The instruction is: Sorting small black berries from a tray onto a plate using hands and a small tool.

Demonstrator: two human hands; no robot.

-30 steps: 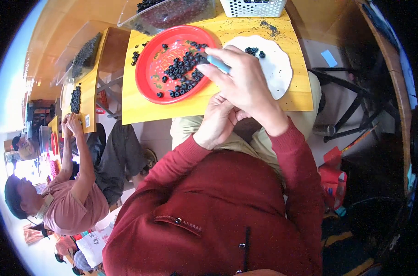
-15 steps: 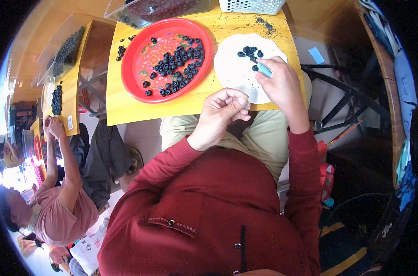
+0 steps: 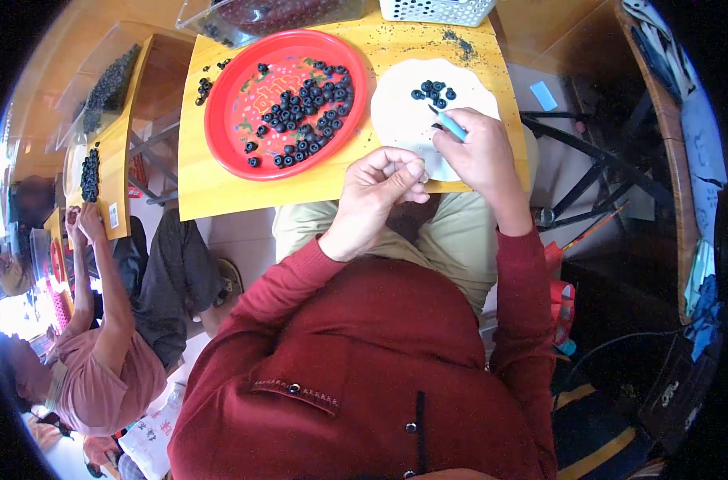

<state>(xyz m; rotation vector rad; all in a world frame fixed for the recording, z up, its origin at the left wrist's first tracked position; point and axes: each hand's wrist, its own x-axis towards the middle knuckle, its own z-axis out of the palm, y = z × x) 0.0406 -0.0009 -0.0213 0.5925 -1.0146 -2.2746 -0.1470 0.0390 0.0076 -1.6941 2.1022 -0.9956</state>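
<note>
In my right hand (image 3: pixel 484 148) is a slim tool with a light-blue handle (image 3: pixel 450 125) and a dark pointed tip, held over the white scalloped mat (image 3: pixel 480 96). Close by its fingertips lies one dark, round, blueberry-like berry (image 3: pixel 437 126). A small cluster of the same berries (image 3: pixel 434 90) rests farther up the mat. My left hand (image 3: pixel 380 188) is at the table's near edge, thumb and forefinger pinched together; what they hold, if anything, is too small to make out. Many more dark berries (image 3: pixel 300 108) sit in a round red tray (image 3: pixel 224 148) to the left.
The yellow table (image 3: pixel 244 200) carries a clear plastic box (image 3: pixel 280 18) and a white perforated basket (image 3: pixel 436 10) at its far side. Dark crumbs (image 3: pixel 460 44) are scattered near the basket. Leftward, another person (image 3: pixel 100 368) works at a separate table with dark berries (image 3: pixel 90 172).
The tool has tilted, its dark tip now showing nearer the berry cluster. My right hand has shifted slightly; the left keeps its pinch. The whole view has moved a little.
</note>
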